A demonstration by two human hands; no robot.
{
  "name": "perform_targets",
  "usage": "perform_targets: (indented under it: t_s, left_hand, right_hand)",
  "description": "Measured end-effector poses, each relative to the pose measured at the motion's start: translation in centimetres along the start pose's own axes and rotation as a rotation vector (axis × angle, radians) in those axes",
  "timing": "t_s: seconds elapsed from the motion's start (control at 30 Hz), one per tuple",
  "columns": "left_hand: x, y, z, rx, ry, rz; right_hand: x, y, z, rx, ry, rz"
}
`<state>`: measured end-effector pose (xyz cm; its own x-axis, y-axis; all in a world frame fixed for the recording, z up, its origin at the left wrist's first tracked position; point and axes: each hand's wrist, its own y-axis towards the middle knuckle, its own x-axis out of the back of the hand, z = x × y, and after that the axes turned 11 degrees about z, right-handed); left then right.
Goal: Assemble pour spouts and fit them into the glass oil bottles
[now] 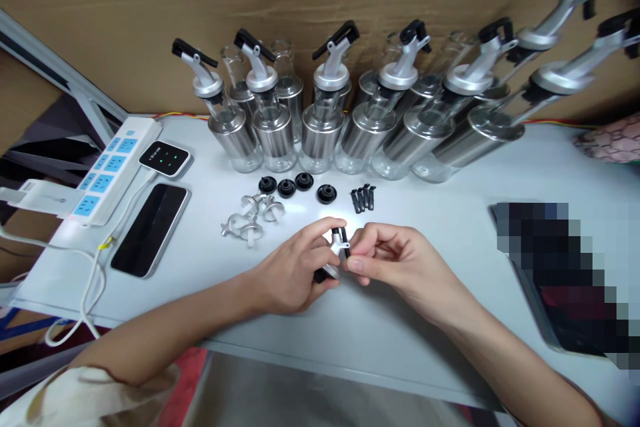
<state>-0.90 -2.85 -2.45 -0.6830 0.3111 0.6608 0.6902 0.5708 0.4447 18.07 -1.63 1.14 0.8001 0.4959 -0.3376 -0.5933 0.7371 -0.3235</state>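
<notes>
My left hand point(300, 267) is closed around a silver pourer spout point(336, 247) with a black base and a black lever at its top. From the right, my right hand point(390, 253) pinches the black lever point(345, 243) of that same spout between thumb and fingers. Just beyond my hands lie several loose silver spout bodies point(251, 232), several round black stoppers point(327, 193) and a small row of black levers point(363, 199). Part of the held spout is hidden behind my left fingers.
Glass bottles with steel sleeves point(323, 137) stand in rows at the back, the front ones topped with pourers. On the left are a power strip point(113, 167), a Wi-Fi device point(165, 159), a phone point(150, 230) and white cables point(95, 280). A dark tablet-like device point(540, 300) lies right.
</notes>
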Motion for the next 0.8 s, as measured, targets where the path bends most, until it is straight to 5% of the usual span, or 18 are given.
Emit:
perform_targets:
  t_s: [0.5,0.8]
  left_hand:
    - [-0.42,-0.36,0.19,-0.006,0.025,0.008]
    - [0.15,-0.17,0.55,0.029,-0.045,-0.088]
  right_hand:
    - [-0.01,0.31,-0.39,0.026,0.019,0.016]
    - [0.30,0.14,-0.12,0.080,-0.116,-0.145]
